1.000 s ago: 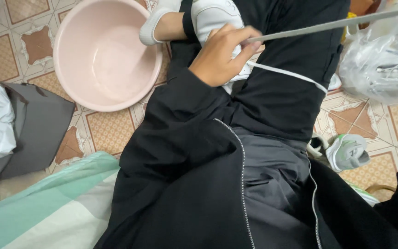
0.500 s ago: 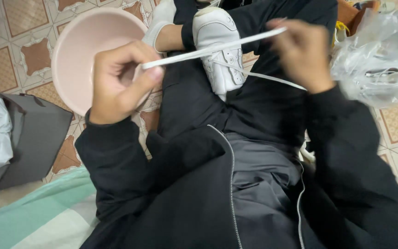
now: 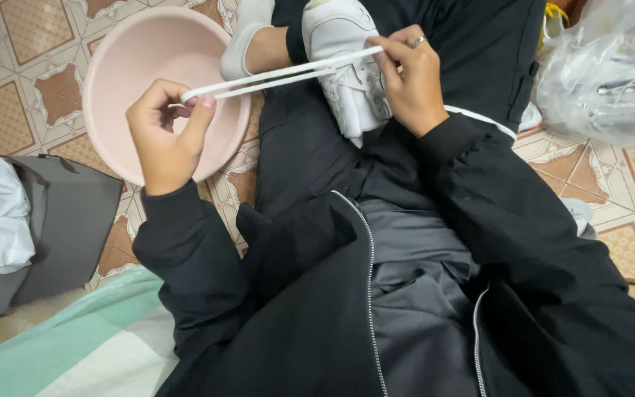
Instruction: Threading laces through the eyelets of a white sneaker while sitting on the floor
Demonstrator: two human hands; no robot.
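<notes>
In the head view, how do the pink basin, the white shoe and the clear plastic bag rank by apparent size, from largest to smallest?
1. Pink basin: it looks largest.
2. Clear plastic bag: the frame edge cuts it, so its full size is unsure, and it may rival the basin.
3. White shoe: it looks smallest, partly hidden by the right hand and the white lace.

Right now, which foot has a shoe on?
The foot nearer the right hand: it wears the white sneaker. The foot by the pink basin has only a white sock.

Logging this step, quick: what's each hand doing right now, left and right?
Left hand: closed, fingers pinching the end of the white shoelace.
Right hand: closed, pinching the same shoelace by the white sneaker.
</notes>
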